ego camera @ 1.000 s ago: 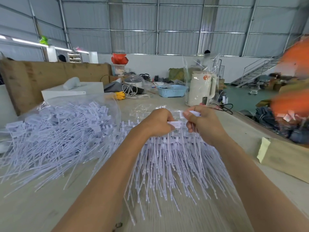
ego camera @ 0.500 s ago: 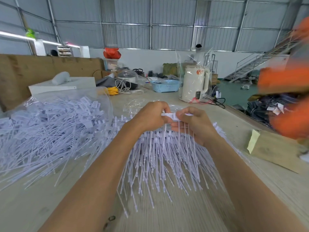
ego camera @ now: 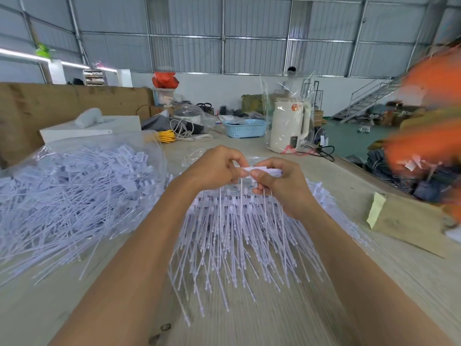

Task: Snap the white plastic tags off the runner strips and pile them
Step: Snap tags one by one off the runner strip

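A fan of white tag strips (ego camera: 239,236) lies on the table in front of me, thin tails pointing toward me and flat heads on runner bars at the far end. My left hand (ego camera: 217,168) and my right hand (ego camera: 279,183) meet above those heads. Both pinch the same white runner strip (ego camera: 259,170), fingertips almost touching, several tails hanging down from it. A large heap of loose white tags (ego camera: 74,191) spreads over the table's left side, partly on a clear plastic bag.
A cream kettle in clear wrap (ego camera: 287,128) and a blue basket (ego camera: 245,128) stand at the table's far end, with a yellow cable coil (ego camera: 166,136). A cardboard piece (ego camera: 409,221) lies right. A blurred orange shape (ego camera: 431,136) moves at the right edge.
My hands have drawn closer together on the strip, and the view has shifted slightly. The orange blur at the right keeps moving.
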